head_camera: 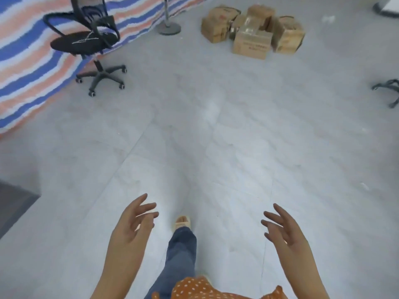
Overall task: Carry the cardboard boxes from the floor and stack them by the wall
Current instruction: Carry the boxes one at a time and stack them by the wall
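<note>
Head view: both hands are being held out in front of the body with nothing in them. The left hand (135, 221) is being kept wide, fingers spread and loosely extended, palm turned inward; the right hand (282, 227) is being shown in the same manner, fingers fanned and relaxed. Between them, 1 foot in a pale slipper (182, 222) is being set forward on the grey tiled floor (216, 137), below a blue trouser leg.

Further out, the cardboard boxes (252, 31) are being seen in a loose cluster on the floor, well apart from the hands, toward the top right of the frame. At least 4 can be counted, touching one another and tilted at differing angles; clear tape is being shown across the top of the nearest one.

A walk toward the pile is judged to be the step in hand. A bend at the nearest box and a 2-handed grip on opposite sides are being called for next.

Dark print on the front of the nearest box and reddish marks on the box at the left are too blurred to be read.

To the left, a black office chair (86, 39) is being seen beside a striped tarpaulin (26, 67), with a round stand base (169, 28) near the boxes.
</note>
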